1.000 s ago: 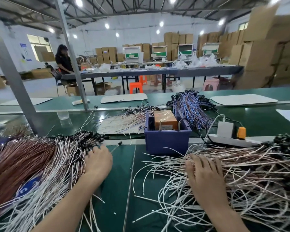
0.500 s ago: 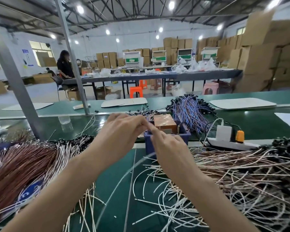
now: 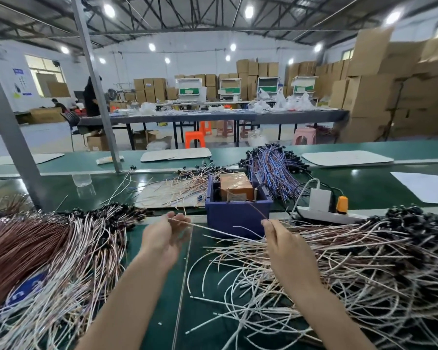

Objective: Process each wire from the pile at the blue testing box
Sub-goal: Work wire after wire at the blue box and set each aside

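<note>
The blue testing box (image 3: 238,213) stands mid-table with an orange-brown block inside it. In front of it, my left hand (image 3: 162,238) pinches the end of a thin white wire (image 3: 213,229) that stretches right toward the pile. My right hand (image 3: 281,243) pinches a brownish wire whose far end rises toward the box's top. A loose pile of white and tan wires (image 3: 352,269) spreads to the right under my right forearm. A sorted bundle of copper and white wires (image 3: 48,248) with black ends lies at the left.
A white power strip (image 3: 326,213) with an orange plug sits right of the box. Blue and purple wires (image 3: 271,168) lie behind it, loose tan wires on a board (image 3: 167,195) to its left. A grey post (image 3: 13,137) rises at the left. Paper (image 3: 425,185) lies far right.
Both hands have drawn back from the top of the box toward me and moved apart. Each now holds a wire in front of the box.
</note>
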Demonstrator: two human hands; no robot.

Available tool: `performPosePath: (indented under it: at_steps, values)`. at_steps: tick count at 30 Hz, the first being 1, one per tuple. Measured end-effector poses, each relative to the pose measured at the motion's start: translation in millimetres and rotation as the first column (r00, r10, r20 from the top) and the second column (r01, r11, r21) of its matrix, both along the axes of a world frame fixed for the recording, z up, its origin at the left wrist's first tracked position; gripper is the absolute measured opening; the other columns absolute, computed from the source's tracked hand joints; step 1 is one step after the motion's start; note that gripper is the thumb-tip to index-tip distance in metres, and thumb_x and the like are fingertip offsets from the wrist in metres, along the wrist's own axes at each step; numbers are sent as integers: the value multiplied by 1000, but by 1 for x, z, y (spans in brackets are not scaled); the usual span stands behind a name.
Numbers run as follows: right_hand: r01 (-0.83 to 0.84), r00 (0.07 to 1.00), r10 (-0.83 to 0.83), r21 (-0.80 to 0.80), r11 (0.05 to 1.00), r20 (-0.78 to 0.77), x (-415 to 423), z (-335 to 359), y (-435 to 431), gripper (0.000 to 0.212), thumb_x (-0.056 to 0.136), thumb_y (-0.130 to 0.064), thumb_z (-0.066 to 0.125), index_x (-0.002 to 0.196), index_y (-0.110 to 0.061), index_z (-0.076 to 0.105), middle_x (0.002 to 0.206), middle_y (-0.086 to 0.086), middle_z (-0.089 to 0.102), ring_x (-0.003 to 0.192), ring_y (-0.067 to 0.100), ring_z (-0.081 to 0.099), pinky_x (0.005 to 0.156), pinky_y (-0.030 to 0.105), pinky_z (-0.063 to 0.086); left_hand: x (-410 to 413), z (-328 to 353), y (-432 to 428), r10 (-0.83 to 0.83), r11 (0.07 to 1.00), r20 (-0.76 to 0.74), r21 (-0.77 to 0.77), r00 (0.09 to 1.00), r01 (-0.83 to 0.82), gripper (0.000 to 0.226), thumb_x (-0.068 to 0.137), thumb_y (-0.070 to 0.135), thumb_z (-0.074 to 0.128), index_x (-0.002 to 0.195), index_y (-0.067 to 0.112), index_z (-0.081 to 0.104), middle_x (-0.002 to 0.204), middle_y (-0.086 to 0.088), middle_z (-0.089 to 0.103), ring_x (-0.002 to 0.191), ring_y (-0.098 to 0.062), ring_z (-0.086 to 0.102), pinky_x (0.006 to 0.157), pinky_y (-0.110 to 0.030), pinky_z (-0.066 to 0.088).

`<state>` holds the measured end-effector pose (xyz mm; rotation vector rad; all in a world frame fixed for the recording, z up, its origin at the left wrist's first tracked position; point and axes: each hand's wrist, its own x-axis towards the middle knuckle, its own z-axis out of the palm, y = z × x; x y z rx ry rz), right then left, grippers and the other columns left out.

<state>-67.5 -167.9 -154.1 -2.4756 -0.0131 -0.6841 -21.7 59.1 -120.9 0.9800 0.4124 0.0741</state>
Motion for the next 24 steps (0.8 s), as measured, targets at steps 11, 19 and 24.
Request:
performPosePath:
  at_steps: [11, 19, 24]
  values:
    - [132, 991, -116, 284, 950, -73, -13, -45, 6, 47, 107, -30, 40, 153, -21, 38, 37, -11, 39, 30, 8, 31, 33, 19, 26, -9, -72, -65, -237, 431, 358, 872, 903, -232, 35, 105, 34, 33, 77, 27, 53, 59, 14, 55, 52, -10, 48, 54, -29, 37]
    - [104, 994, -96, 258, 961, -45, -9, -50, 4, 45, 106, -34, 38, 151, -29, 40, 38, -7, 40, 34, 7, 33, 37, 21, 29, 2, -90, -66, -304, 280, 317, 931, 899, -233, 31, 104, 41, 30, 91, 30, 55, 58, 22, 55, 48, -12, 47, 46, -23, 29]
    - [97, 995, -90, 242, 965, -40, -11, -48, 6, 47, 104, -36, 37, 149, -25, 43, 35, -8, 37, 31, 9, 39, 34, 19, 27, 4, -92, -67, -314, 256, 287, 943, 905, -211, 28, 106, 38, 32, 96, 30, 57, 51, 17, 53, 48, -9, 49, 47, -21, 25]
